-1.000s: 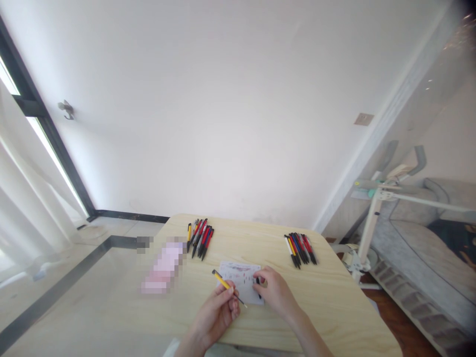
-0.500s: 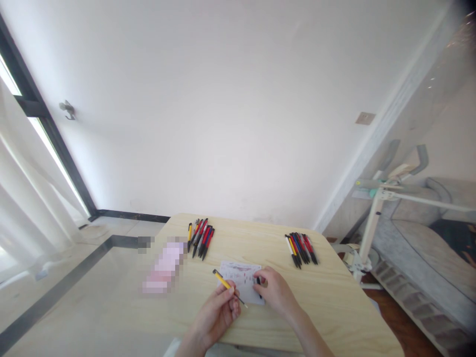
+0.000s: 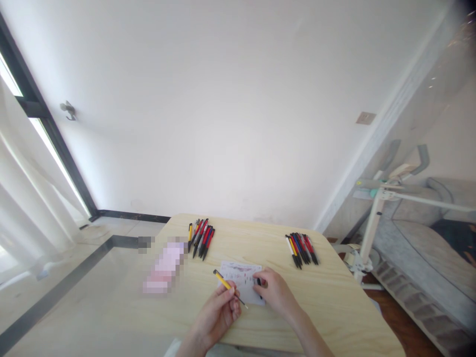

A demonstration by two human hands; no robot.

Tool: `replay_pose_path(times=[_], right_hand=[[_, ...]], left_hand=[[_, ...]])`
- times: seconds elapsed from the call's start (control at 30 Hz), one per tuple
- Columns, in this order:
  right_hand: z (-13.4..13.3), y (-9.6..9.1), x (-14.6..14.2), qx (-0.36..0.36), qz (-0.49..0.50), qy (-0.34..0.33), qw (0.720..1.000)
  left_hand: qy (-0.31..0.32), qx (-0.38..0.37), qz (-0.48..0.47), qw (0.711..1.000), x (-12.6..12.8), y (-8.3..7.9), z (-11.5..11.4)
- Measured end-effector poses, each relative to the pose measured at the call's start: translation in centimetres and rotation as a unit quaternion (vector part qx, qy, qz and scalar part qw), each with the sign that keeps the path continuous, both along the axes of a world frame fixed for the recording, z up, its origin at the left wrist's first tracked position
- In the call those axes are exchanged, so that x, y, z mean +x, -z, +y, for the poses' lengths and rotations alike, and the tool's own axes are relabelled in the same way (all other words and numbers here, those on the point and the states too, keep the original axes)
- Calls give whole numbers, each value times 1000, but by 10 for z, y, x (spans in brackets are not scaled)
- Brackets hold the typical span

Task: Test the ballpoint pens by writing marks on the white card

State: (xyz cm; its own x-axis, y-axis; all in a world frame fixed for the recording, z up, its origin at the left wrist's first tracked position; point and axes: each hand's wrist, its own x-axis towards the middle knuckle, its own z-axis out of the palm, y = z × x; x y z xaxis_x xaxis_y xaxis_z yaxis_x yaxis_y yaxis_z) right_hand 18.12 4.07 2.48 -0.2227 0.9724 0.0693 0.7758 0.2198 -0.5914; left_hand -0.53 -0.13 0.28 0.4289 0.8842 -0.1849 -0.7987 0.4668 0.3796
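Note:
In my left hand (image 3: 220,308) is a yellow pen (image 3: 223,280), pinched between thumb and fingers. Its black top points up and left, and a thin bare refill (image 3: 242,301) sticks out of its lower end. My right hand (image 3: 277,288) is closed on a small black pen part (image 3: 259,282), mostly covered by the fingers; it looks like the front grip section. Beneath both hands lies a white sheet of paper (image 3: 238,268) with dark and reddish scribbles.
Several pens (image 3: 201,239) lie in a group at the back left of the wooden table (image 3: 249,238). Another row of pens (image 3: 302,249) is at the right. A blurred pink item (image 3: 165,267) sits on the left edge. Beyond the table stands exercise equipment (image 3: 372,233) beside a grey sofa (image 3: 420,238).

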Motion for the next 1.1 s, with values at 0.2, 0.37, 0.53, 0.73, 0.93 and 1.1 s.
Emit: replay_pose_path(times=[0.2, 0.37, 0.53, 0.73, 0.93, 1.1], right_hand=[[0, -1, -1, 1, 6, -16, 1000], [0, 0, 0, 0, 15, -13, 1000], [0, 1, 1, -4, 13, -17, 1000], [1, 2, 0, -2, 15, -5, 1000], [2, 5, 0, 4, 16, 0, 1000], [2, 7, 0, 7, 23, 7, 1000]], left_hand=[[1, -5, 0, 1000, 0, -1, 0], [1, -12, 10, 1000, 0, -1, 0], [3, -12, 18, 1000, 0, -1, 0], [1, -11, 17, 1000, 0, -1, 1], [5, -11, 9, 1000, -1, 0, 1], [4, -6, 14, 1000, -1, -1, 0]])
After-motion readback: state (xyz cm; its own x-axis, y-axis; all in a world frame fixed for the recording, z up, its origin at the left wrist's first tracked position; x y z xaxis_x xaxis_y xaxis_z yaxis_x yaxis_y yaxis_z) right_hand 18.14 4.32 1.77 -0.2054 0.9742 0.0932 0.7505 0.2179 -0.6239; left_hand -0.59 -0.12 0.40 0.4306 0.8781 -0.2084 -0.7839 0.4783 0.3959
